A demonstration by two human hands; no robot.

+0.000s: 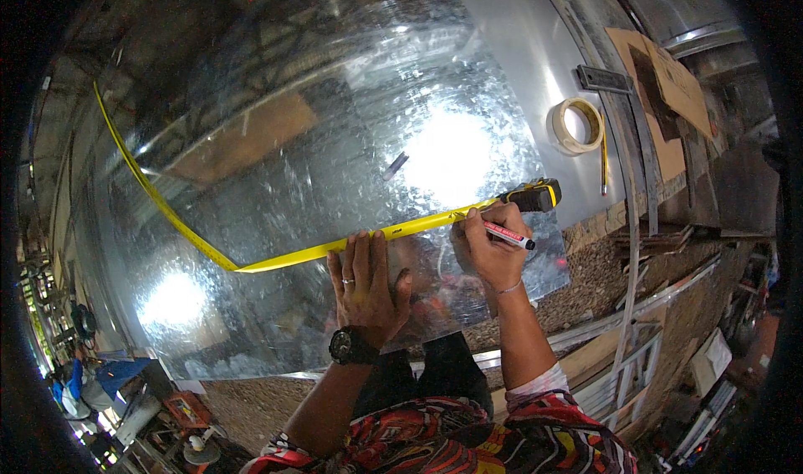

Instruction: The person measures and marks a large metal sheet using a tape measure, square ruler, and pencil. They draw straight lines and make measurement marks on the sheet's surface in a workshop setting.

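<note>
A shiny galvanized metal sheet (276,323) lies before me. Across it runs the yellow blade of a tape measure (309,252), bent at the left, where its far part stretches away from me. The black and yellow tape case (534,196) sits at the right end, just beyond my right hand. My left hand (368,290) lies flat, its fingertips at the blade's near edge. In my right hand (499,257) is a marker (508,236), uncapped, its tip down at the blade's edge. A small dark cap-like piece (396,165) rests on the sheet beyond the blade.
On the right, a roll of masking tape (576,126) and a yellow pencil (604,156) lie on another sheet. Beyond them are a metal bar (604,79) and cardboard (679,89). Gravel ground (251,403) and a ladder-like frame (631,374) show below. A person (75,390) is far left.
</note>
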